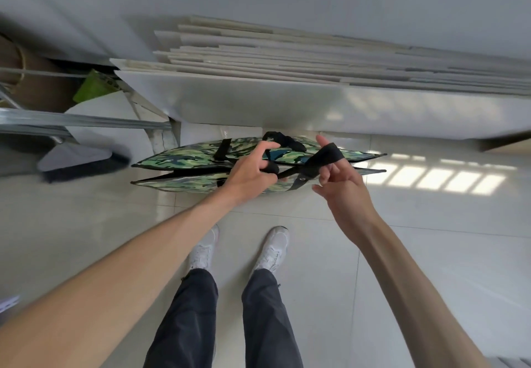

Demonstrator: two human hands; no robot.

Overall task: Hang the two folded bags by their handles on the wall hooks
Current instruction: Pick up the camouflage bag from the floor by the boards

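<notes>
Two flat green camouflage bags [184, 158] with black webbing handles hang below my hands, one behind the other, edge-on above the floor. My left hand [249, 172] is closed around a black handle strap. My right hand [340, 176] holds the other black handle loop [321, 157], draped over its fingers and pinched by the thumb. A further black handle [283, 138] bunches up behind the hands. No wall hooks are in view.
A stack of large pale tiles [287, 91] leans against the grey wall straight ahead. A metal ladder [71, 121], a broom head [77, 163] and a green item [93, 84] crowd the left. My feet in white shoes [271, 249] stand on glossy floor tiles.
</notes>
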